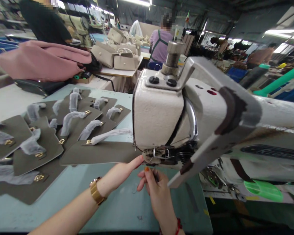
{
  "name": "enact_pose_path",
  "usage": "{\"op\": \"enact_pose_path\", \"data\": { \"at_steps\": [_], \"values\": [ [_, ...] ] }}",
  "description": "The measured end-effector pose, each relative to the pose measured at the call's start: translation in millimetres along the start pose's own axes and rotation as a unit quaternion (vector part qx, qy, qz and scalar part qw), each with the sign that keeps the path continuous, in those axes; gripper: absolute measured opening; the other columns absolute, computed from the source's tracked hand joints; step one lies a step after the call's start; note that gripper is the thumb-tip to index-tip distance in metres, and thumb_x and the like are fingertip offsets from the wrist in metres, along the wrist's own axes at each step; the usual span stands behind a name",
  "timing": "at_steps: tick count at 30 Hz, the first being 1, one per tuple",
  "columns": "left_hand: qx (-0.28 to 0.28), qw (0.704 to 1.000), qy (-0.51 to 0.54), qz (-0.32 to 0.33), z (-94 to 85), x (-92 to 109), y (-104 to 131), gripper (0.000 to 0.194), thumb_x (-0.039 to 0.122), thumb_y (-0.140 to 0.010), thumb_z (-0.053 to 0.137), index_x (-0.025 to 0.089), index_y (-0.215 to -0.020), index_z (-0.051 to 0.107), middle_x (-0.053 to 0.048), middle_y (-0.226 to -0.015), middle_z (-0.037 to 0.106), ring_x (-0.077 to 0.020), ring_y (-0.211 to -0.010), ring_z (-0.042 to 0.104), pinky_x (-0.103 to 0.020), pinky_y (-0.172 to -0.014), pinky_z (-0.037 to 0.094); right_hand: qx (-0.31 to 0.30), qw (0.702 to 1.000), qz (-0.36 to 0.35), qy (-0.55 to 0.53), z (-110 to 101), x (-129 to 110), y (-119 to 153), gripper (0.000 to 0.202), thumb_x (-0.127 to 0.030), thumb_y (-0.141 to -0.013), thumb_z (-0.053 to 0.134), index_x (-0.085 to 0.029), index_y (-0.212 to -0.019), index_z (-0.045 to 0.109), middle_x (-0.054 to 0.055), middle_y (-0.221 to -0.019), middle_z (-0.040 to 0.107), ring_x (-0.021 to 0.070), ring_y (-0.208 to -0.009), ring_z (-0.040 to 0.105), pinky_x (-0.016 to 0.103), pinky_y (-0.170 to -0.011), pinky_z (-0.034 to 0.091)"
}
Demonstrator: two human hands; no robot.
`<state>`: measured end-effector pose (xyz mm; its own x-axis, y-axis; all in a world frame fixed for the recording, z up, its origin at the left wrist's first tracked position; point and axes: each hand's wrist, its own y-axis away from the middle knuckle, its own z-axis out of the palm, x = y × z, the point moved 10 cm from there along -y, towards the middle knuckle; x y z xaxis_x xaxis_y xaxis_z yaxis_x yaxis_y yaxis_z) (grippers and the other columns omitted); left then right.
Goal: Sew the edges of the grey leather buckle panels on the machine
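My left hand [123,171], with a gold watch [97,191] at its wrist, reaches under the head of a white sewing machine [159,114]. Its thumb side lies along the front edge of a dark grey-brown panel [105,155], and its other fingers are hidden. This panel bears a plastic-wrapped handle [110,134] with a gold ring. Just right of it, my right hand [156,189] is closed, thumb and fingers bent around something dark and small that I cannot make out. A red band [178,225] circles that wrist.
Similar panels with wrapped handles [74,120] are piled at the left of the pale blue tabletop [107,209]. Behind are a pink bundle [49,60], beige bags [124,60] and a seated person [160,42]. The machine's grey lever [205,150] slants down right of my right hand.
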<state>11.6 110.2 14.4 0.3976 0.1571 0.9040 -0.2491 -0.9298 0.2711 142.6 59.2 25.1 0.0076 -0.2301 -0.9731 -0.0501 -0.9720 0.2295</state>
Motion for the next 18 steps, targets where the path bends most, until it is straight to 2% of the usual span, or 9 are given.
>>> {"op": "enact_pose_path", "data": {
  "at_steps": [2, 4, 6, 8, 12, 15, 18],
  "values": [
    [-0.024, 0.999, 0.011, -0.033, 5.5, -9, -3, 0.042, 0.055, -0.081, 0.051, 0.022, -0.089, 0.074, -0.004, -0.076, 0.074, -0.0247, -0.087, 0.067, -0.035, -0.083, 0.051, -0.025, 0.999, 0.014, 0.023, 1, 12, 11, 0.044, -0.05, -0.092, 0.047, -0.014, -0.076, 0.068, 0.002, -0.049, 0.064, 0.0132, -0.049, 0.053, 0.022, -0.049, 0.036],
    [-0.016, 0.998, 0.018, -0.065, 5.0, -16, -5, 0.045, 0.059, -0.079, 0.051, 0.021, -0.09, 0.074, -0.005, -0.089, 0.075, -0.0269, -0.096, 0.065, -0.036, -0.086, 0.049, -0.045, 0.997, 0.025, 0.05, 3, 26, 20, 0.046, -0.05, -0.093, 0.046, -0.013, -0.077, 0.07, 0.003, -0.049, 0.065, 0.0143, -0.052, 0.056, 0.023, -0.055, 0.039],
    [0.004, 0.995, 0.01, -0.099, 1.3, -22, -5, 0.048, 0.062, -0.077, 0.051, 0.022, -0.089, 0.075, -0.006, -0.092, 0.075, -0.0287, -0.096, 0.065, -0.037, -0.085, 0.049, -0.056, 0.995, 0.033, 0.07, 3, 40, 27, 0.048, -0.049, -0.094, 0.045, -0.012, -0.076, 0.07, 0.004, -0.048, 0.066, 0.0146, -0.053, 0.057, 0.024, -0.059, 0.04],
    [0.023, 0.993, -0.011, -0.119, -2.9, -24, -4, 0.049, 0.064, -0.076, 0.05, 0.023, -0.086, 0.075, -0.004, -0.083, 0.075, -0.029, -0.088, 0.067, -0.037, -0.081, 0.05, -0.065, 0.994, 0.039, 0.082, 4, 52, 31, 0.051, -0.051, -0.094, 0.043, -0.012, -0.076, 0.07, 0.005, -0.048, 0.066, 0.0139, -0.051, 0.056, 0.024, -0.059, 0.04],
    [0.032, 0.994, -0.05, -0.093, -6.9, -9, -3, 0.046, 0.061, -0.078, 0.048, 0.024, -0.083, 0.075, -0.001, -0.062, 0.07, -0.0256, -0.067, 0.065, -0.033, -0.065, 0.05, -0.073, 0.991, 0.057, 0.097, 6, 68, 33, 0.054, -0.054, -0.093, 0.043, -0.012, -0.075, 0.071, 0.004, -0.047, 0.066, 0.0119, -0.043, 0.048, 0.022, -0.052, 0.035],
    [0.034, 0.995, -0.071, -0.067, -8.7, 4, -3, 0.043, 0.054, -0.081, 0.046, 0.022, -0.081, 0.074, -0.002, -0.062, 0.068, -0.0249, -0.068, 0.063, -0.029, -0.061, 0.049, -0.07, 0.99, 0.065, 0.101, 6, 73, 33, 0.053, -0.054, -0.092, 0.044, -0.012, -0.074, 0.071, 0.004, -0.048, 0.066, 0.0125, -0.045, 0.05, 0.022, -0.052, 0.035],
    [0.018, 0.993, -0.113, -0.009, -5.6, 18, -5, 0.038, 0.047, -0.082, 0.045, 0.024, -0.094, 0.073, 0.0, -0.062, 0.067, -0.023, -0.063, 0.061, -0.028, -0.059, 0.047, -0.072, 0.991, 0.067, 0.093, 7, 73, 33, 0.054, -0.055, -0.092, 0.044, -0.013, -0.074, 0.071, 0.004, -0.048, 0.066, 0.0138, -0.048, 0.053, 0.022, -0.056, 0.037]
  ]
}}
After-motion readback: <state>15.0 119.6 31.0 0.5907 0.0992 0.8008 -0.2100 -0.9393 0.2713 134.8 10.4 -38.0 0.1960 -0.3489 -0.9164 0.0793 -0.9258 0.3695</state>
